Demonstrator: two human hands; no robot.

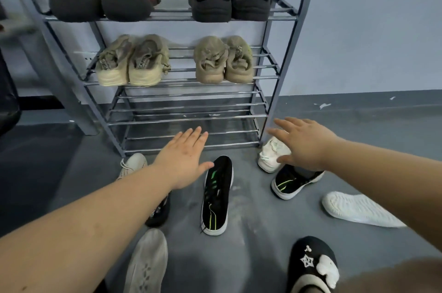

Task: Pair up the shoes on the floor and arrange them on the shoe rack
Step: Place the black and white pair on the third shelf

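The grey metal shoe rack (191, 122) stands against the wall. Its top shelf holds a black-and-red pair (100, 1) and a black pair (229, 1). The second shelf holds two beige pairs (134, 60) (223, 60). The two lower shelves are bare. On the floor lie a black sneaker with green stripes (216, 197), its match (293, 181), a white sneaker (271, 155), an upturned white shoe (358, 209) and a cream sneaker (134, 164). My left hand (184, 161) hovers open beside the striped sneaker's toe. My right hand (303, 143) is spread open over the white sneaker.
A black shoe with white lettering (159, 211) lies partly under my left forearm. A grey shoe (147, 264) and a black slipper with a white star (313, 266) sit at the bottom. A dark object (8, 101) stands at the left edge.
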